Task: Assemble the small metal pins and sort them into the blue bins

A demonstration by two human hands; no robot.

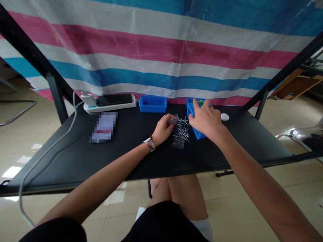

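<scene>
My left hand (164, 128) is curled shut at the left edge of a loose pile of thin metal pins (182, 130), pinching some of them. The pins lie on a clear plastic bag (178, 144) on the black table (126, 151). My right hand (205, 118) rests over a blue plastic bin (199, 134) just right of the pile, fingers bent over its rim; what is under the fingers is hidden. A beaded band sits on my left wrist.
A second blue bin (152, 104) stands at the back centre. A white power strip (111, 107) with a black phone (114, 99) on it and a grey cable lies back left. A blurred card (104, 127) and a small white object (224, 117) also rest on the table.
</scene>
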